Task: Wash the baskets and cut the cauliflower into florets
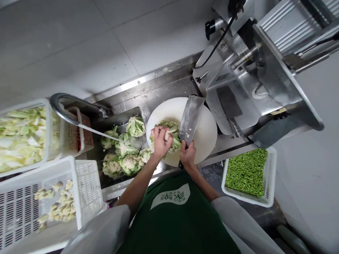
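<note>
A round white cutting board [204,143] lies on the steel counter in front of me. On its left half rests a leafy cauliflower [173,129], gripped from above by my left hand [160,142], whose fingers curl round it. My right hand [188,154] is wrapped round the dark handle of a cleaver [191,115]. The broad blade points away from me, close against the cauliflower's right side. Whether the edge is cutting into it I cannot tell. Left of the board, several whole cauliflowers [132,164] sit in the sink [138,111].
A curved faucet [70,95] runs water over the sink. White baskets stand left: one with chopped cabbage [15,135], another with florets [62,206]. A metal slicing machine [248,86] stands right, above a basket of chopped green pieces [246,173].
</note>
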The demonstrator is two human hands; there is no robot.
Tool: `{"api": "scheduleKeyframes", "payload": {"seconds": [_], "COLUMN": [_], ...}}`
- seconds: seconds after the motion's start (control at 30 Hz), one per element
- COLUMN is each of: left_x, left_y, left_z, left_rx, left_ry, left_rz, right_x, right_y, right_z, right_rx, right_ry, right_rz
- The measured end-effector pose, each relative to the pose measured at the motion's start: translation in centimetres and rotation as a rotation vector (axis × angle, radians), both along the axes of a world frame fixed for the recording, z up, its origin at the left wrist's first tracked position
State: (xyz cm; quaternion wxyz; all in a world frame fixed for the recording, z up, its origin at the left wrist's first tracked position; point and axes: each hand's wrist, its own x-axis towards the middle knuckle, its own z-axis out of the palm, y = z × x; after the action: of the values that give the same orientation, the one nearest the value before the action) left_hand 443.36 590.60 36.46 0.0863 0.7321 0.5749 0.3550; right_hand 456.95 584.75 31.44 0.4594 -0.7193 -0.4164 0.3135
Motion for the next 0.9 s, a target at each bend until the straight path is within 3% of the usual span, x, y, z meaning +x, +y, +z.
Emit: {"api": "scheduleKeyframes", "payload": {"seconds": [0.13, 0.3, 0.4, 0.5, 0.57, 0.63, 0.7, 0.83, 0.9], "left_x": [-0.1, 0.2, -0.2, -1.8, -3.1, -3.6, -3.2, -0.3, 0.7], "left_y": [0.4, 0.3, 0.5, 1.1, 1.1, 0.4, -0.9, -2.8, -2.9], "left_z": [0.1, 0.1, 0.3, 1.1, 1.8, 2.4, 2.5, 1.2, 0.6], "left_rx": [0.010, 0.035, 0.041, 0.011, -0.055, -0.096, -0.068, 0.077, 0.120], "left_ry": [-0.014, -0.024, -0.028, -0.020, 0.032, 0.094, 0.101, -0.038, -0.101], "left_rz": [-0.001, -0.013, -0.031, -0.142, -0.287, -0.352, -0.252, 0.109, 0.179], "right_x": [-0.8, 0.0, 0.4, 1.1, 2.0, 3.1, 4.1, 5.0, 4.8], "right_y": [1.0, 2.2, 1.9, 1.3, 1.0, 0.9, 0.8, 1.1, 1.8], "right_z": [-0.3, -0.4, -0.7, -1.1, -1.4, -1.5, -1.4, -0.2, 0.8], "right_rx": [0.006, -0.028, 0.012, 0.092, 0.108, 0.098, 0.092, 0.106, 0.115], "right_ry": [0.017, 0.029, 0.093, 0.156, 0.167, 0.159, 0.134, 0.035, -0.010], "right_rz": [-0.013, 0.074, -0.003, -0.121, -0.136, -0.108, -0.076, -0.021, 0.019]}}
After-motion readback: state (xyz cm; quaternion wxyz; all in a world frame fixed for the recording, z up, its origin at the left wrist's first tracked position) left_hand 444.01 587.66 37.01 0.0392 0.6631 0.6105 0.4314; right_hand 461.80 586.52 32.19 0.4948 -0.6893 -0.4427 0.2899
